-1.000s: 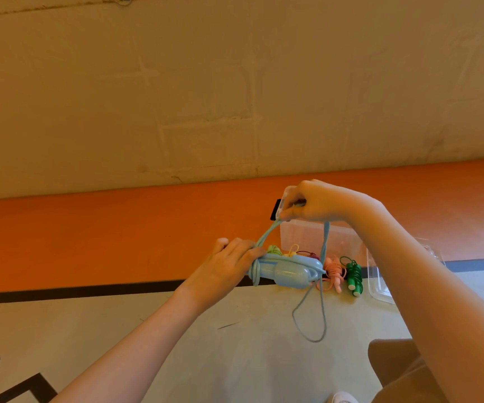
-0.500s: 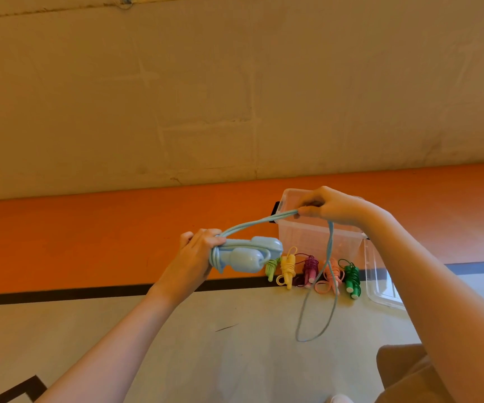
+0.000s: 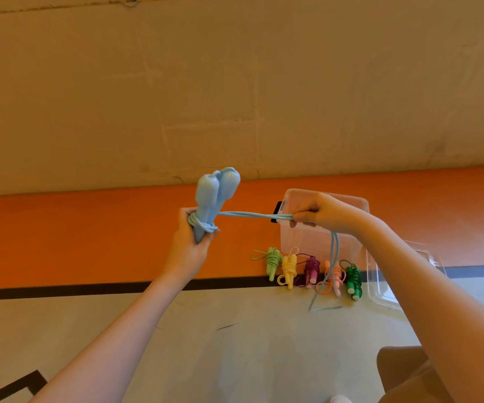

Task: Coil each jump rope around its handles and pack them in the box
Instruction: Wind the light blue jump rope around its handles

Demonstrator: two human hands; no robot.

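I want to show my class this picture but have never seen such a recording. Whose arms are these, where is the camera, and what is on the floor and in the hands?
The camera sits on a person's head, looking down at their own bare arms. The left hand grips two blue handles held together. The right hand pinches the blue rope, stretched out from them. On the floor lie five coiled ropes: light green, yellow, purple, pink and dark green, beside a clear box and its lid.

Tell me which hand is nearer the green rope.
Right. The right hand hangs above and just left of the green rope; the left hand is far to its left.
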